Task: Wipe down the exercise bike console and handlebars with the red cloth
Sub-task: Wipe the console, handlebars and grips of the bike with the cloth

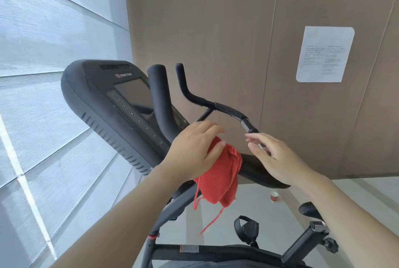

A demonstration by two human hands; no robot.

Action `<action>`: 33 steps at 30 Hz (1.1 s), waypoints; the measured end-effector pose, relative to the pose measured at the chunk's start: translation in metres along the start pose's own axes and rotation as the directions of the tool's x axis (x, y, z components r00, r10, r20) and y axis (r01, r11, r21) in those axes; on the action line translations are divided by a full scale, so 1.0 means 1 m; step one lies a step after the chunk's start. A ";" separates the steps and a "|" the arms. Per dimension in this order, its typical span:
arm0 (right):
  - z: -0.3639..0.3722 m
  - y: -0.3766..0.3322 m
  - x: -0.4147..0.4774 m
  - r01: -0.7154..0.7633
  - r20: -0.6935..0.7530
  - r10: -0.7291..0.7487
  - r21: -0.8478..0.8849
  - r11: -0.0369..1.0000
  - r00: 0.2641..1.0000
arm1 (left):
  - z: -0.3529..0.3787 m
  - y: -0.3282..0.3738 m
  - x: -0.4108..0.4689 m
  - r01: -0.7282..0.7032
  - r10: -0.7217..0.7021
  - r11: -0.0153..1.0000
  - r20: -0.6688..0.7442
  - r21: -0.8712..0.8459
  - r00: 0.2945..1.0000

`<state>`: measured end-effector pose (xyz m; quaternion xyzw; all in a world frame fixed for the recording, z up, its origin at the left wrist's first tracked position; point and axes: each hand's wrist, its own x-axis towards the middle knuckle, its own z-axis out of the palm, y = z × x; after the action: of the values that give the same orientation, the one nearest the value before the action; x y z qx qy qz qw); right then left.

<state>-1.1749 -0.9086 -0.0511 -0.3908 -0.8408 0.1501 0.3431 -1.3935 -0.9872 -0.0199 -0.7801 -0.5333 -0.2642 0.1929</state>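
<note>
The two bare forearms lie nearest the head camera, rising from the bottom corners over the bike's black frame (216, 252). The left forearm slants up and right to the left hand (194, 151), seen from the back. Its thumb is curled down onto the red cloth (218, 177) and pins the bunched top of it under the palm. Its fingers reach out to the right and are blurred, so how far they wrap the cloth cannot be told.

The cloth hangs below the hand in a loose fold, against the near end of the handlebars (226, 109). Thin red threads trail from its lower edge.

The right forearm comes in from the lower right to the right hand (278, 159). That hand is palm down, its fingers straight and slightly spread, pointing left toward the cloth. It holds nothing and sits above the padded black bar (259, 170), just beside the cloth but apart from it.

Beyond the left hand is the console (90, 99), tilted, with a dark screen (133, 95) and a row of round buttons (131, 113) along its near edge. Two upright handlebar horns rise between the console and the brown wall (216, 19).

A printed sheet (323, 54) is stuck to that wall. Pale blinds (43, 51) fill the left side. Lower down, a strapped pedal (247, 231) hangs over the floor, and a small red cup (274, 197) stands there.
</note>
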 end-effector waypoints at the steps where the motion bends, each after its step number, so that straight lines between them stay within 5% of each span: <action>1: -0.002 0.009 -0.002 0.001 0.018 -0.001 -0.001 1.000 1.000 | 0.010 0.007 0.004 0.003 -0.009 0.996 0.065 0.092 0.998; 7: 0.007 0.040 -0.004 0.006 0.100 -0.017 0.107 0.994 0.995 | 0.029 0.029 0.020 0.123 -0.159 0.935 0.082 0.332 0.984; 15: 0.018 0.052 -0.003 0.070 0.049 -0.078 0.147 0.987 0.996 | 0.046 0.042 -0.008 0.148 -0.129 0.969 -0.105 0.200 0.986; 23: 0.016 0.046 -0.008 0.055 0.022 -0.058 0.112 0.992 0.998 | 0.043 0.040 0.022 0.201 -0.224 0.909 0.020 0.364 0.974; 28: 0.017 0.043 -0.012 0.050 0.001 -0.050 0.108 0.993 0.999 | 0.047 0.045 0.003 0.202 -0.178 0.948 -0.118 0.245 0.977; 33: 0.017 0.046 -0.012 0.074 -0.006 -0.074 0.112 0.991 0.997 | 0.046 0.054 -0.006 0.237 -0.224 0.955 -0.086 0.179 0.971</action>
<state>-1.1557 -0.8873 -0.0928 -0.3396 -0.8447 0.1842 0.3705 -1.3353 -0.9838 -0.0605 -0.6820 -0.6366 -0.2586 0.2505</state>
